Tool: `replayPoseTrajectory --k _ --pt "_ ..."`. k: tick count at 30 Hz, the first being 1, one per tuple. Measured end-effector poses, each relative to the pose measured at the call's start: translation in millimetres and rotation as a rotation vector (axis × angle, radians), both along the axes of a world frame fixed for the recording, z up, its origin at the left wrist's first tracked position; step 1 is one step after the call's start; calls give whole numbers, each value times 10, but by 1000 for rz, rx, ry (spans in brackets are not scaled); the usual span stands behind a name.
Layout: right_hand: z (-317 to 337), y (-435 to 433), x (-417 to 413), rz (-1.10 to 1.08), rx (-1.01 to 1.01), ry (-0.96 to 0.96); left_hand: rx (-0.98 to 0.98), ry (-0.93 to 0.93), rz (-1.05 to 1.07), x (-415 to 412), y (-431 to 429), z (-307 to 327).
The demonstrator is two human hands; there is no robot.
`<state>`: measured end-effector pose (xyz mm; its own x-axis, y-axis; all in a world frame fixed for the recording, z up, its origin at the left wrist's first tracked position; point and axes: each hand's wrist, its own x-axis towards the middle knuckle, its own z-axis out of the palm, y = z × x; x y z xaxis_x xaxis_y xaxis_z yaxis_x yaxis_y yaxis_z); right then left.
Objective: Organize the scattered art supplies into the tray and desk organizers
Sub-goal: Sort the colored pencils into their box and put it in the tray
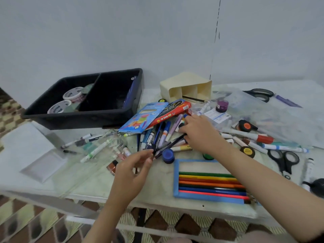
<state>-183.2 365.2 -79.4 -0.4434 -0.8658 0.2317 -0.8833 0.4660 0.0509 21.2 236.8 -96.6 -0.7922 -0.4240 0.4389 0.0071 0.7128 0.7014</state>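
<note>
Since the sorting turns on moving pens from the middle of the table (157, 186) to the holders along its far edge, the layout decides the reach: the black tray (84, 116) sits far left, beyond and left of both hands, with tape rolls (73, 92) in its left compartment. The cream organizer (185, 85) lies tipped on its side at far centre, its openings facing the person, almost straight beyond the right hand (199, 134). Between these holders and the near edge lies the pile of pens (157, 134), most barrels pointing away from the person. The right hand rests palm-down on the pile's right side, fingers curled over the barrels. The left hand (129, 174) hovers at the pile's near tip, thumb and forefinger pinching the near end of a dark pen (170, 145). That pen's long axis runs diagonally, from the left fingertips up and right to under the right hand. The right hand is therefore nearer the organizer, the left nearer the tray. The right fingertips are hidden, so whether they grip anything I cannot tell. The tray's right compartment and the organizer's insides are too dark to read.
</note>
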Motion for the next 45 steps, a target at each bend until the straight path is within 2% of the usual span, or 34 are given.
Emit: replayPoseTrajectory --k 2,5,10,13,18,21,25,27,29,32,36,38,41,43,45 --pt "-34 -30 -64 22 10 -28 38 31 22 -67 -106 38" --pt "20 0 -169 71 -78 -168 233 74 23 -190 -219 101" --pt "265 149 -210 6 -439 -560 587 180 -121 -411 -406 181" --pt "385 143 -95 -12 -665 -855 713 154 -224 -587 -447 240" --pt "426 -33 90 59 -504 -987 863 90 -328 -956 -311 377" --pt "422 -97 6 20 -475 -874 1030 133 -300 -1149 -270 461" --pt "387 -163 -420 -291 -368 -346 1154 198 -225 -1254 -370 541" --pt "359 -198 -653 -453 -295 -173 1162 204 -186 -1259 -468 549" --pt "324 -243 -830 -558 -177 -99 1198 217 -140 -1247 -575 543" --pt "269 -314 -971 -605 -17 -34 1230 230 -78 -1208 -729 513" --pt "259 -365 -1029 -605 -10 6 1253 232 -41 -1161 -861 460" --pt "324 -344 -1002 -574 -159 -48 1262 226 -37 -1154 -886 443" --pt "515 -288 -837 -397 -637 -319 1269 208 -51 -1169 -903 449" --pt "692 -277 -662 -249 -952 -434 1260 184 -74 -1212 -892 484" --pt "866 -270 -517 -165 -1125 -488 1225 142 -108 -1276 -853 539"
